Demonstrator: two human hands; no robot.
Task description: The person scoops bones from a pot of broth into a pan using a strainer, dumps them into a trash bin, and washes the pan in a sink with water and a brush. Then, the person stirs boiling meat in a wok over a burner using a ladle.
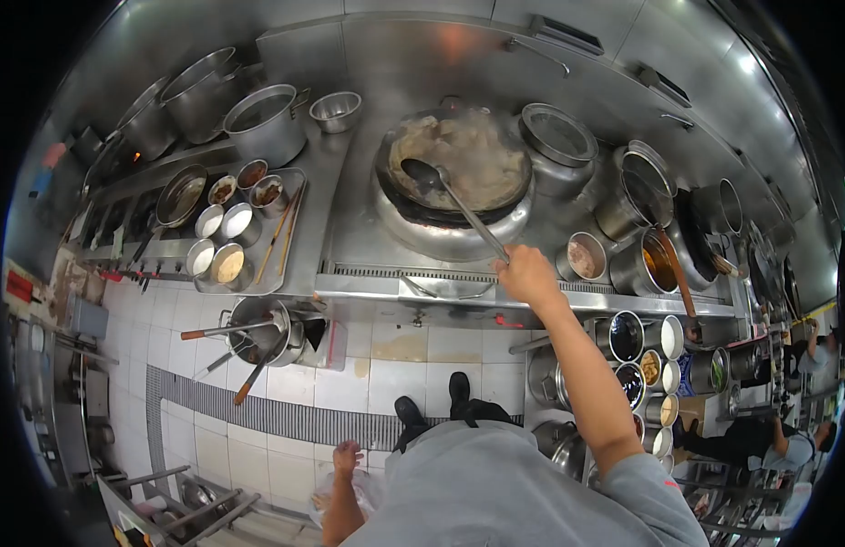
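My right hand [529,275] is closed round the handle of a long metal ladle [468,211]. The ladle's dark bowl rests at the left part of a large wok [386,169], over pale, steaming food [468,150]. Beneath the wok is a round metal burner ring [441,235]. At the lower left of the view, away from the stove, my left hand [347,458] hangs low with its fingers partly curled and apart, holding nothing.
A tray [290,246] of seasoning tins and sticks stands left of the wok. Below it, a pot [299,342] holds several tools. Pots, a red-oil pot [658,264] and a meat tin [582,255] stand right. Other people [773,447] are at the far right.
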